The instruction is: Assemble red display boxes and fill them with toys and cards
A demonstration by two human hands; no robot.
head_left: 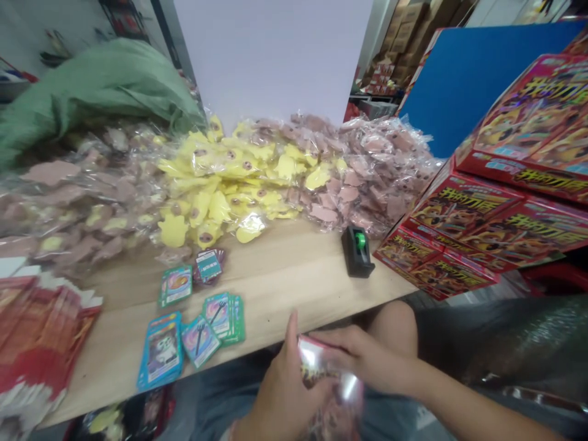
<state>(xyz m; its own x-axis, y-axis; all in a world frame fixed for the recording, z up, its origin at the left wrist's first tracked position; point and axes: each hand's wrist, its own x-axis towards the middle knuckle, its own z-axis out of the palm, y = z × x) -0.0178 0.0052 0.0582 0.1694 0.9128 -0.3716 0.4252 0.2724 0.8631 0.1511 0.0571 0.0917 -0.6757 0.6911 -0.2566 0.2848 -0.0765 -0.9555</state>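
Over my lap, just off the table's front edge, I hold a small glossy printed box (337, 407); glare and motion blur hide much of its print. My left hand (285, 386) grips its left side, thumb across the front and a finger pointing up. Across its top right lies my right hand (362, 355), fingers bent around the upper edge. Nearest on the table are green-bordered cards with a fork picture (201, 341) and a blue-bordered card stack (160, 352). Behind them sit another green card stack (176, 286) and a small dark-edged pile of cards (209, 266).
A black tape dispenser (358, 252) stands right of centre. Bagged yellow figures (220, 202) and bagged pinkish-brown figures (367, 177) are heaped along the back. Stacked red printed boxes (487, 214) rise on the right. Flat red cartons (41, 331) lie left, below a green sack (105, 86).
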